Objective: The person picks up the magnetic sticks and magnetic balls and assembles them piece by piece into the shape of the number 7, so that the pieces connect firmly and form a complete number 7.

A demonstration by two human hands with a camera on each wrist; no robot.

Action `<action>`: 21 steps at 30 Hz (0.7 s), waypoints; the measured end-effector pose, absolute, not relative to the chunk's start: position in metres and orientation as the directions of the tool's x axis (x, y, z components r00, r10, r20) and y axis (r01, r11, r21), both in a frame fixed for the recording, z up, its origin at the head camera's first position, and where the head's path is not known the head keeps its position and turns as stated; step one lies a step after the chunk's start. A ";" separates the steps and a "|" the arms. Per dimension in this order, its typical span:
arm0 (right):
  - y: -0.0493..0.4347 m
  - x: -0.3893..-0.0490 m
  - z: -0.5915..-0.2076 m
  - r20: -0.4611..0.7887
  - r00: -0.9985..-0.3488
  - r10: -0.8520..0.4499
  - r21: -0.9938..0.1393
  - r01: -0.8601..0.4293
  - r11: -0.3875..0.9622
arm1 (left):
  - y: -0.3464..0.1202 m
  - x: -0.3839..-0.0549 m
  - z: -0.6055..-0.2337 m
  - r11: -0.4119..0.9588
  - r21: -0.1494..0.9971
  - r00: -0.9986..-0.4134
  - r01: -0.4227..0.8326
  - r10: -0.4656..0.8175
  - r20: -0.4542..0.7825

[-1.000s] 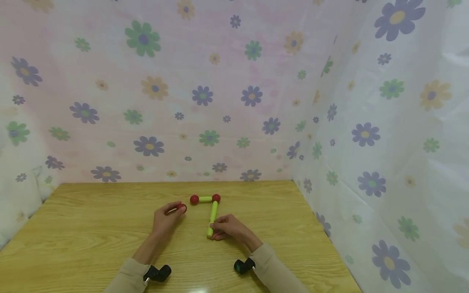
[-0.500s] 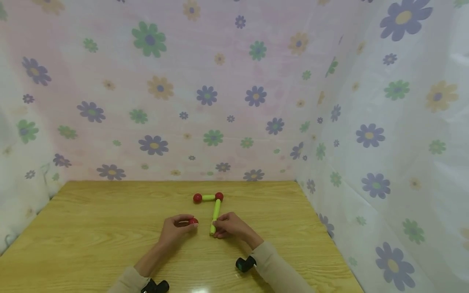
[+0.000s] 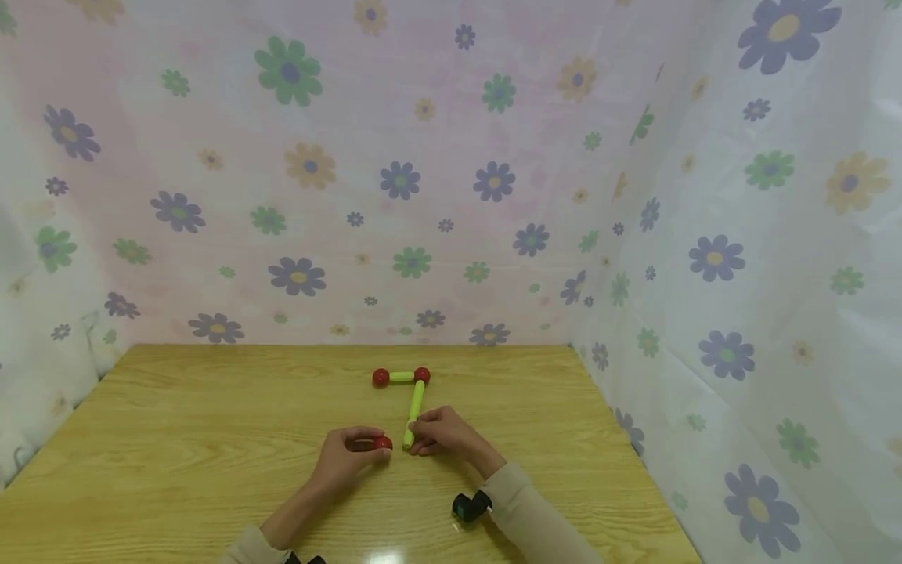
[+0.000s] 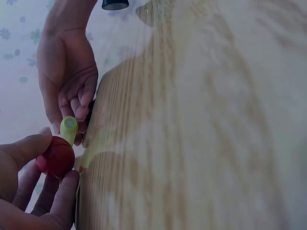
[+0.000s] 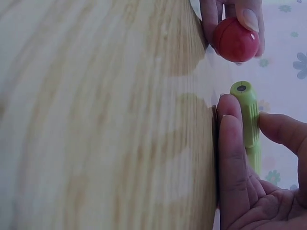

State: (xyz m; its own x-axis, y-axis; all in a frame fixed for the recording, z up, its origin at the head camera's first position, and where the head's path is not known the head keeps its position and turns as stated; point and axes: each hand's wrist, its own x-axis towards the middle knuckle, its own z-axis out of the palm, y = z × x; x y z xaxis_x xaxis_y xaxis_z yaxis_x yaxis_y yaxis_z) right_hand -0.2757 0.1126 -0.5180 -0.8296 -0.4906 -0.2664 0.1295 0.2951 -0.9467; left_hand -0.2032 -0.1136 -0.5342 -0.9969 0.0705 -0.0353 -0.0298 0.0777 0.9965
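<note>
My left hand [image 3: 343,462] pinches a red ball [image 5: 236,40] between thumb and fingers, low over the table. Just right of it, my right hand [image 3: 451,435] holds the near end of a yellow-green rod [image 5: 248,112] between thumb and fingers. A small gap parts the ball from the rod's near end, where a dark round spot shows in the right wrist view. At its far end the rod meets a second red ball [image 3: 422,376]. From there a shorter yellow-green rod [image 3: 402,377] runs left to a third red ball [image 3: 380,377].
The wood-grain table [image 3: 211,439] stretches out on both sides of the hands. Flower-patterned sheets [image 3: 451,258] rise behind it and along both sides. A black wrist device [image 3: 470,507] sits at the right sleeve.
My left hand has brought the red ball rightward and nearer to me, up close to the rod's near end. The right hand keeps its hold on the rod.
</note>
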 end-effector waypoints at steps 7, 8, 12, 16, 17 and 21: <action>0.112 -0.279 -0.520 -0.270 -0.833 -0.483 -0.948 0.144 0.283 | -0.110 -0.201 -0.531 0.101 0.995 -0.998 -0.026 0.051 -0.031; 0.111 -0.280 -0.520 -0.270 -0.835 -0.480 -0.948 0.144 0.283 | -0.109 -0.202 -0.532 0.102 0.995 -0.998 -0.023 0.047 -0.028; 0.109 -0.281 -0.519 -0.278 -0.835 -0.474 -0.948 0.158 0.277 | -0.109 -0.204 -0.534 0.096 0.995 -0.999 -0.021 0.030 -0.024; 0.108 -0.283 -0.520 -0.286 -0.832 -0.475 -0.948 0.173 0.268 | -0.109 -0.206 -0.534 0.096 0.995 -1.000 -0.014 0.010 -0.016; 0.108 -0.283 -0.520 -0.286 -0.833 -0.474 -0.948 0.175 0.265 | -0.109 -0.207 -0.534 0.101 0.995 -1.000 -0.010 0.006 -0.011; 0.107 -0.282 -0.521 -0.279 -0.843 -0.460 -0.951 0.175 0.256 | -0.109 -0.208 -0.533 0.117 0.993 -1.000 0.001 -0.005 0.002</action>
